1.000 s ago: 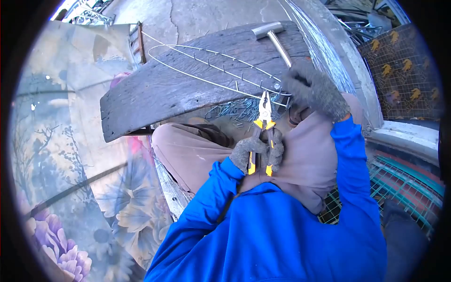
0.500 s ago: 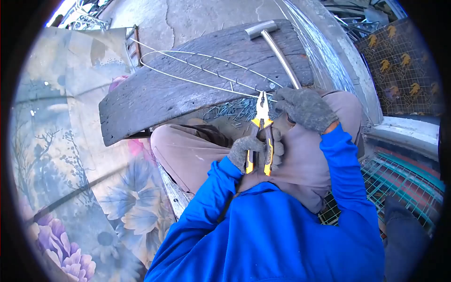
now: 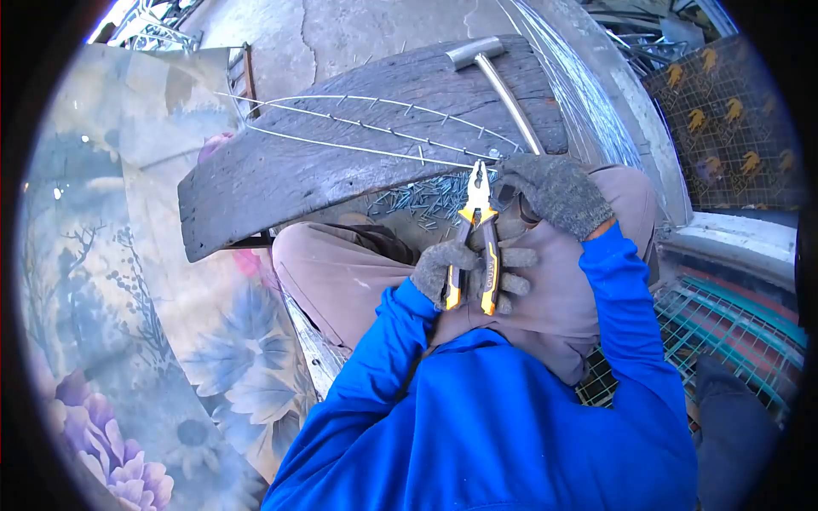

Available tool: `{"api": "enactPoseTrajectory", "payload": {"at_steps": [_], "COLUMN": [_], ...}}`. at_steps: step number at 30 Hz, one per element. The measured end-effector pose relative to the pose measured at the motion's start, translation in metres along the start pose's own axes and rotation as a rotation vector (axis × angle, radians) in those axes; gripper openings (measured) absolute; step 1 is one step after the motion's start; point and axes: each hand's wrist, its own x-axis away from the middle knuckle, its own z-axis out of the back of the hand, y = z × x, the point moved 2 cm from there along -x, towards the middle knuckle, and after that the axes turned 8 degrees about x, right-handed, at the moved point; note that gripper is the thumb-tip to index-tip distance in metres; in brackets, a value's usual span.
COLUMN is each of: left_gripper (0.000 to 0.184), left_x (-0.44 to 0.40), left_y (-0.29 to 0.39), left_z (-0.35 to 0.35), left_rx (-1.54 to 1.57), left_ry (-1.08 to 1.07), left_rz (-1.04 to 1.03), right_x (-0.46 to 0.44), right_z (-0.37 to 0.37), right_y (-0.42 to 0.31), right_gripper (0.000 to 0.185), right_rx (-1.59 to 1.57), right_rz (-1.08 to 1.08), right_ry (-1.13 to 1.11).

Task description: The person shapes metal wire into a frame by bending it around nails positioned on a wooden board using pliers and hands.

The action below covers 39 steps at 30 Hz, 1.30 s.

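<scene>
My left hand, in a grey knit glove, holds a pair of pliers with black and yellow handles. The thumb lies over one handle, and the fingers are spread out beyond the other. The handles stand apart and the jaws point up towards the wire frame. This frame is a leaf-shaped loop of bent wire with a middle wire and short pins along it. My right hand, gloved too, is closed around the near end of the wire frame; its fingertips are partly hidden.
The wire frame lies over a dark wooden board. A metal hammer rests at the board's right end. Many short metal pins lie below its near edge. Long thin wires run along the right; a flowered sheet covers the left.
The wire frame has swung and tilted, its far tip moving left and down. My left fingers have spread away from the handle, and the pliers have turned slightly.
</scene>
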Motion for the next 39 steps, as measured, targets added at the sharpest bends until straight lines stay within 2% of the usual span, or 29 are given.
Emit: {"api": "enactPoseTrajectory", "payload": {"at_steps": [6, 9, 12, 15, 17, 22, 24, 26, 28, 31, 33, 37, 39], "left_gripper": [0.082, 0.081, 0.08, 0.09, 0.075, 0.06, 0.055, 0.044, 0.044, 0.045, 0.045, 0.044, 0.043], "left_x": [0.005, 0.005, 0.005, 0.006, 0.006, 0.008, 0.003, 0.0, 0.0, 0.001, 0.001, -0.002, -0.002], "left_y": [-0.004, -0.004, -0.006, -0.008, -0.01, -0.015, -0.021, -0.024, -0.02, -0.019, -0.019, -0.024, -0.026], "left_z": [0.003, -0.002, -0.006, -0.007, -0.009, 0.005, -0.001, -0.004, -0.003, -0.005, -0.006, -0.012, -0.015], "left_rx": [0.051, -0.045, -0.057, -0.055, -0.011, -0.068, -0.067, -0.008, -0.039, -0.065, -0.058, 0.018, 0.029], "left_ry": [0.024, -0.002, -0.025, -0.009, -0.02, 0.047, 0.084, 0.094, 0.074, 0.055, 0.053, 0.05, 0.077], "left_rz": [-0.016, -0.029, -0.037, -0.03, -0.037, -0.136, -0.191, -0.226, -0.243, -0.269, -0.273, -0.275, -0.283], "right_x": [0.005, 0.004, 0.008, 0.01, 0.009, 0.009, 0.008, 0.006, 0.006, 0.006, 0.004, 0.006, 0.009], "right_z": [-0.012, -0.007, -0.005, -0.004, -0.005, -0.004, -0.001, 0.003, 0.003, 0.002, -0.002, -0.005, -0.013], "right_y": [0.008, 0.003, 0.001, -0.002, -0.002, -0.008, -0.015, -0.02, -0.02, -0.019, -0.014, -0.014, -0.012], "right_gripper": [0.032, 0.031, 0.029, 0.028, 0.028, 0.029, 0.033, 0.031, 0.03, 0.026, 0.029, 0.031, 0.026], "right_rx": [0.03, -0.04, 0.011, 0.02, 0.002, 0.002, -0.001, -0.074, -0.147, -0.036, -0.006, 0.079, 0.36], "right_rz": [0.09, 0.008, 0.023, 0.048, 0.049, 0.066, -0.025, -0.051, -0.075, -0.021, -0.007, -0.017, 0.086], "right_ry": [0.107, 0.048, 0.068, 0.106, 0.121, 0.198, 0.086, 0.099, 0.112, 0.194, 0.097, 0.079, 0.189]}}
